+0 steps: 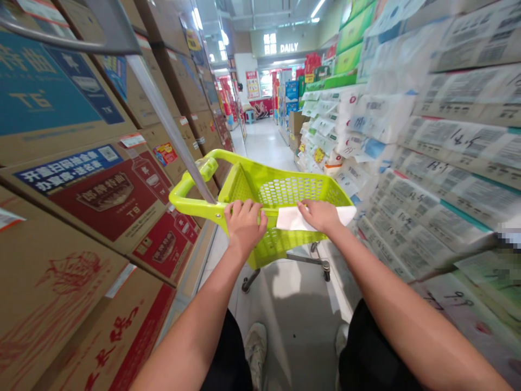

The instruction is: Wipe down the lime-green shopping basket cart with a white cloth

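Note:
A lime-green plastic shopping cart (285,176) stands crosswise in front of me, its handle to the left and its perforated basket to the right. My left hand (245,222) is closed over the near rim, close to the handle end. Farther right along that rim, my right hand (319,215) presses a white cloth (288,218) against the edge, fingers bent over the top. The cloth drapes over the outer side and sticks out past the hand. A grey metal pole (166,117) rises from the handle end toward a grey frame at the upper left.
Stacked cardboard cartons (122,190) line the left side. Packs of tissue paper (439,141) are piled high on the right. Between them a pale tiled aisle (264,136) runs back to a blue stool (249,115) with a person beside it. Cart wheels (325,270) rest near my shoes.

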{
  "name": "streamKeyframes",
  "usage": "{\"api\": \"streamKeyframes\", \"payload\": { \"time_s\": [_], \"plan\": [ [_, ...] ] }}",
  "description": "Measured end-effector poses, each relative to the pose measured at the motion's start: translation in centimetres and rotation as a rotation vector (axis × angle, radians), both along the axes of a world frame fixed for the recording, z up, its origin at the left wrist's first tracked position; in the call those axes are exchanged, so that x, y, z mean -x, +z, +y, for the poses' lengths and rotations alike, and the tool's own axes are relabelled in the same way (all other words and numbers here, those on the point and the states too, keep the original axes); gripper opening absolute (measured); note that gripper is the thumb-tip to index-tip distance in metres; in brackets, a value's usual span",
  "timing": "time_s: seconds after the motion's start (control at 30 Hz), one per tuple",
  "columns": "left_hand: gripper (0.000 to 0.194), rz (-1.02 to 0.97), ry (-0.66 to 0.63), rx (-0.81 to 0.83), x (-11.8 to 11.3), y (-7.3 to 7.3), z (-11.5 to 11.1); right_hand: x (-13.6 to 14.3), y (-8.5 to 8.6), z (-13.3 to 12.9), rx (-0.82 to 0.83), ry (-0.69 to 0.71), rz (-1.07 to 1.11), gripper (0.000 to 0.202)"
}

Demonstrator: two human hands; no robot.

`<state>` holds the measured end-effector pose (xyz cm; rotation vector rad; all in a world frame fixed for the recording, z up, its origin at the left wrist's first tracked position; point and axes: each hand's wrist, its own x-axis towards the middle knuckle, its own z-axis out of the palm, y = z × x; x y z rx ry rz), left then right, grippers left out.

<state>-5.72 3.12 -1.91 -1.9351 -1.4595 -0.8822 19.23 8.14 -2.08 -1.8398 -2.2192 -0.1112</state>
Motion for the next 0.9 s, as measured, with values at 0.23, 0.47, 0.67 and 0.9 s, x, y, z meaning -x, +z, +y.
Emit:
{"api": "streamKeyframes", "payload": {
  "time_s": [0.23,0.47,0.67,0.9],
  "plan": [
    [0.042,-0.057,-0.038,0.033,-1.5,0.2,-0.3,3.4,-1.3,-0.7,-0.182,0.069,0.083,0.057],
    [0.035,-0.042,-0.03,0.042,-2.0,0.4,-0.5,9.1,-2.4,-2.2,-0.386,0.241,0.182,0.035],
    [0.03,-0.04,-0.063,0.011,-0.7,0.1,-0.1,3.3,-0.9,-0.9,-0.222,0.28,0.102,0.05],
    [0.033,-0.106,-0.099,0.057,-0.6,0.0,-0.2,-0.6,-0.9,0.2,-0.119,0.034,-0.028,0.056]
  ]
}}
